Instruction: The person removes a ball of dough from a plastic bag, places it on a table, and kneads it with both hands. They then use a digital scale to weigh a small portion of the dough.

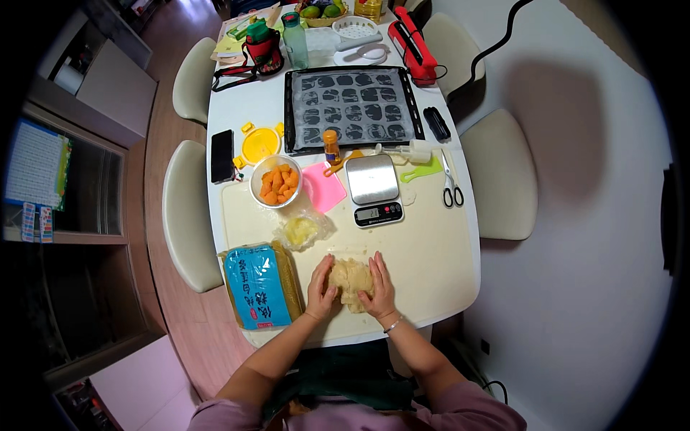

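A lump of pale, crumbly dough (351,279) lies on the cream mat at the near middle of the table, with a cracked surface. My left hand (320,289) presses against its left side and my right hand (382,291) against its right, so both together grip the dough. Just beyond it stands a kitchen scale (372,179) with a bare steel plate and a lit display. A crumpled plastic bag (303,230) with something yellow in it lies to the far left of my hands. Past that, a round clear tub (277,182) holds several orange pieces.
At my left sits a large blue-and-gold packet (262,287). Farther back are a black baking tray (286,108) lined with paper, a small orange-capped jar (331,146), a yellow lid (260,146), a phone (223,156), a pink sheet (325,188) and scissors (451,183).
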Tool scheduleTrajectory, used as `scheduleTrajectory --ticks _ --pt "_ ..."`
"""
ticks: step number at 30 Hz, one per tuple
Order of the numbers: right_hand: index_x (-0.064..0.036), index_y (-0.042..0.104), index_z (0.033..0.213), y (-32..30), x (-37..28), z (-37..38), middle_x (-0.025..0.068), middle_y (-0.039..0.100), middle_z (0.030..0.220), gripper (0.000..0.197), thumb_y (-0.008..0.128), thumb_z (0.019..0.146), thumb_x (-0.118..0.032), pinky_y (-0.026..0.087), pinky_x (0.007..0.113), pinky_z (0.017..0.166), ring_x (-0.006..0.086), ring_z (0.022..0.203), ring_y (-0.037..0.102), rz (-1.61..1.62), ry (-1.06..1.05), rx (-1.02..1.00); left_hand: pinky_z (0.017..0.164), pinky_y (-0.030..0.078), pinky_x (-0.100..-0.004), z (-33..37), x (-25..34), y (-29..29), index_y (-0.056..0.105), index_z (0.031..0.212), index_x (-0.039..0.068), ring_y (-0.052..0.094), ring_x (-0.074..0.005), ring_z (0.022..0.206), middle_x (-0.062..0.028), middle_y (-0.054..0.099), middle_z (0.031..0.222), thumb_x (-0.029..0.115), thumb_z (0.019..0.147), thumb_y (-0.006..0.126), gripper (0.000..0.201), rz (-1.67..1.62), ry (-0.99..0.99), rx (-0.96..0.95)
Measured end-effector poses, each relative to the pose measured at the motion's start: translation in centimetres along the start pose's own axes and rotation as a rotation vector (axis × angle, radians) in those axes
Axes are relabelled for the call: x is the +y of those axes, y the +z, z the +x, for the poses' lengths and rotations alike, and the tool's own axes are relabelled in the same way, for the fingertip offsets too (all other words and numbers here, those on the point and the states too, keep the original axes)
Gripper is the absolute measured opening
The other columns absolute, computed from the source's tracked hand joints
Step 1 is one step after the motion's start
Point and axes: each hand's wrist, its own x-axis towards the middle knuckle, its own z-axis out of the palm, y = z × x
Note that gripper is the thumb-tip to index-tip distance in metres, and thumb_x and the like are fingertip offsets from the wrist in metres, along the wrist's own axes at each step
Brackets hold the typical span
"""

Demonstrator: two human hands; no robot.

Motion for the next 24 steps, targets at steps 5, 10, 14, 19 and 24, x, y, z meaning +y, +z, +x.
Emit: scheduleTrajectory --ticks 5,10,14,19,24 --pt "0.0043 0.032 0.151 2.6 -2.0 1.5 0.0269 0.045 0.148 0.087 0.064 0.089 -0.047 0.037 0.049 0.113 0.044 0.135 0.044 0.164 0.084 0.099 0.106 0.042 -0.0449 2.8 0.0 0.4 0.059 0.132 0.0 0.057 -0.0386 0.121 -0.0199 0.063 0.129 0.045 0.097 0.051 0.057 0.174 0.104 0.046" --pt "0.0045 0.036 0.149 2.8 -2.9 3.2 0.0247 0.046 0.147 0.081 0.062 0.091 -0.047 0.038 0.048 0.112 0.0426 0.133 0.046 0.197 0.061 0.116 0.103 0.044 -0.0446 5.4 -0.5 -1.3 0.061 0.129 0.0 0.059 -0.0389 0.115 -0.019 0.065 0.125 0.045 0.098 0.047 0.056 0.174 0.065 -0.039" --pt "0.0039 0.043 0.146 -1.4 2.5 5.0 0.0243 0.044 0.15 0.069 0.057 0.095 -0.041 0.037 0.048 0.113 0.0428 0.135 0.044 -0.108 -0.002 0.105 0.113 0.034 -0.05 3.5 1.0 -2.1 0.049 0.143 -0.001 0.05 -0.0412 0.131 -0.0226 0.054 0.142 0.038 0.096 0.052 0.062 0.367 0.141 0.032" --pt "0.0032 0.038 0.15 0.1 2.1 7.0 0.0234 0.046 0.15 0.078 0.067 0.089 -0.036 0.038 0.043 0.115 0.0379 0.136 0.048 0.063 -0.141 -0.096 0.122 0.013 -0.0546 -5.1 1.3 0.1 0.018 0.155 -0.008 0.017 -0.0488 0.15 -0.0334 0.019 0.16 0.049 0.092 0.056 0.093 0.558 -0.047 0.06" --pt "0.0 0.04 0.15 3.0 -1.5 6.3 0.0214 0.051 0.145 0.076 0.066 0.089 -0.038 0.04 0.042 0.113 0.0368 0.133 0.051 0.411 0.029 -0.173 0.122 0.013 -0.0558 -3.3 0.5 0.3 0.018 0.155 -0.008 0.014 -0.0505 0.15 -0.0336 0.017 0.161 0.049 0.089 0.059 0.096 0.477 -0.039 0.132"
